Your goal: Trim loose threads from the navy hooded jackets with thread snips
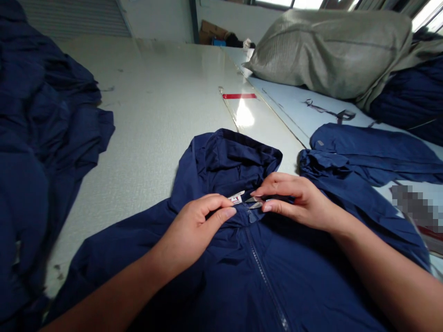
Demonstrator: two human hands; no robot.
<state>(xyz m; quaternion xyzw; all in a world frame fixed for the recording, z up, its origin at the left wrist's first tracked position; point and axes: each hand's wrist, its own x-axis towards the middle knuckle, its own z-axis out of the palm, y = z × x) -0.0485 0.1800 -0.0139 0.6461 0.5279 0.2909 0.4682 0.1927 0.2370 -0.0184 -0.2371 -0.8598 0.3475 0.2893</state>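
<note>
A navy hooded jacket [221, 272] lies spread in front of me, its hood [194, 161] at the far end and its front zipper [259, 265] closed up to near the neck. My left hand [197, 226] pinches the jacket at the neck opening, thumb against forefinger, right beside a small white label [236, 199] with dark and red print. In my right hand [294, 198] is a pair of thread snips [255, 204], its two pointed blades apart and directed left at the label. Most of the snips' body is hidden by my fingers.
Navy garments [44, 115] are heaped on the left of the pale table [148, 101]. More folded navy clothing [374, 147] lies at the right. Behind it rests a large grey-green sack [332, 50]. A red strip [239, 96] crosses a seam in the tabletop.
</note>
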